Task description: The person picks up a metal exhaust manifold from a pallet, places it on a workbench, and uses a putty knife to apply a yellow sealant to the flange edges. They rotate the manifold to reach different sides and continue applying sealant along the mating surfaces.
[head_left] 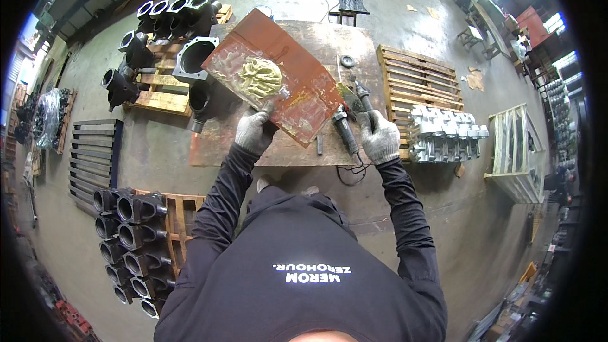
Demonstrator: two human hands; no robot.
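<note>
My left hand [254, 132], in a grey knit glove, grips the lower left edge of a reddish-brown board [304, 66]. A wrinkled mound of pale yellow putty [260, 77] sits on the board, with smears of it around. My right hand [381, 139], gloved alike, is closed round what looks like a putty knife, its wide dark blade [352, 99] beside the board's right corner. Between my hands, close to the right one, an angle grinder [345, 133] lies on the worktable [288, 157]. A slim grey tool [363, 94] and a dark disc [347, 61] lie farther back.
A large flanged housing [196, 60] stands at the table's left. Dark castings [130, 209] fill pallets on the left. Right of the table is a wooden pallet [423, 79] with a silver casting [446, 133]. A black stool [350, 6] stands beyond; a cord [354, 174] hangs at the front edge.
</note>
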